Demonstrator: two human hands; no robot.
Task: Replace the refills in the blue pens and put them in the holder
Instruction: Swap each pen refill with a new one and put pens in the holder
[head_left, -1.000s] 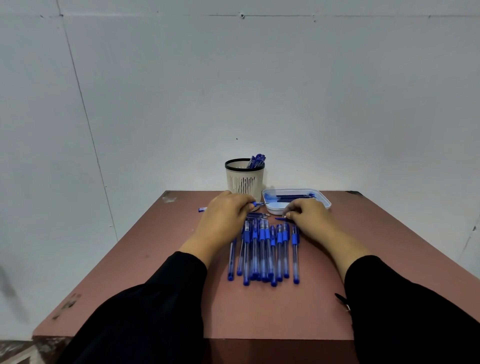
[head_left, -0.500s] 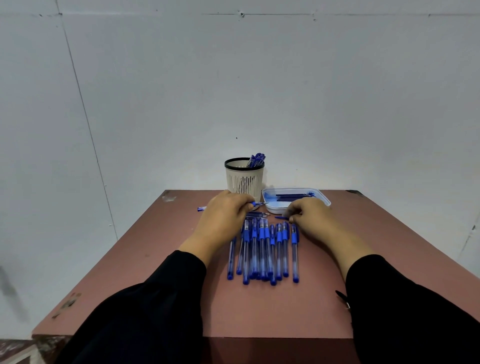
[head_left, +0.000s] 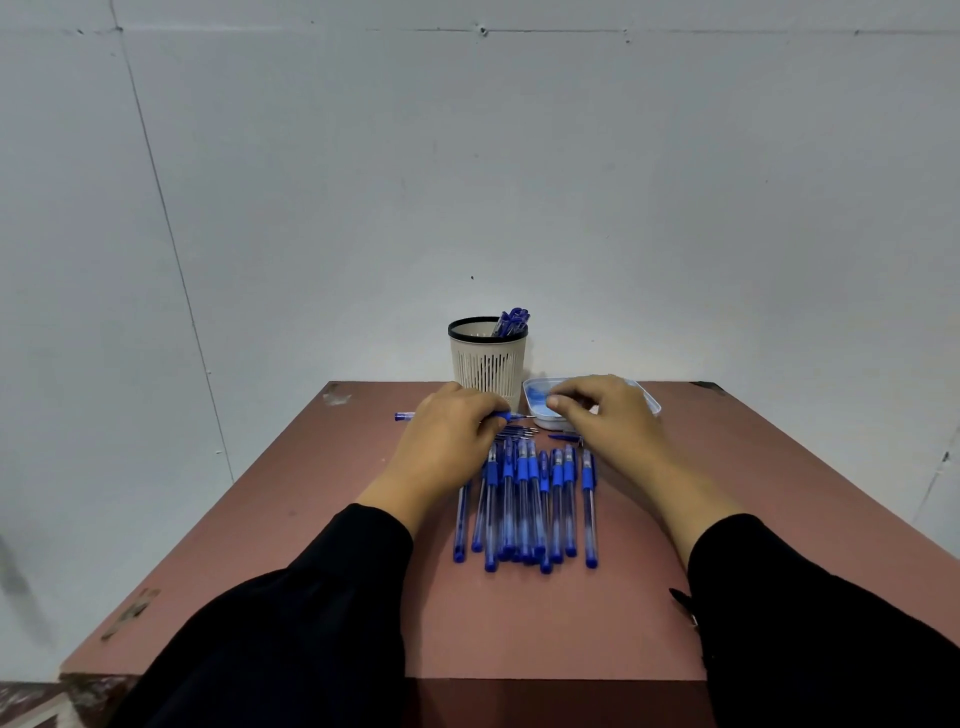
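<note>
- A person in black sleeves sat at a reddish-brown table, midway through refitting a batch of blue pens
- The left hand gripped one pen lying crosswise, its tip pointing right and its tail poking out past the knuckles
- The right hand hovered over the shallow white tray of refills, fingers curled down into it; whether anything was pinched between them could not be told from where I stood
- A row of pens lay side by side just in front of both hands, apparently awaiting their turn, with a few loose small parts and a blue piece between the row and the tray
- The slotted cream holder stood at the far edge, just left of the tray, with a few pens already leaning inside
- The step in hand looked to be fetching a fresh refill for the held pen
- The next move would call for lifting a single refill clear of the tray, lining it up with the open barrel and sliding it in straight, then closing the pen before dropping it in the holder
</note>
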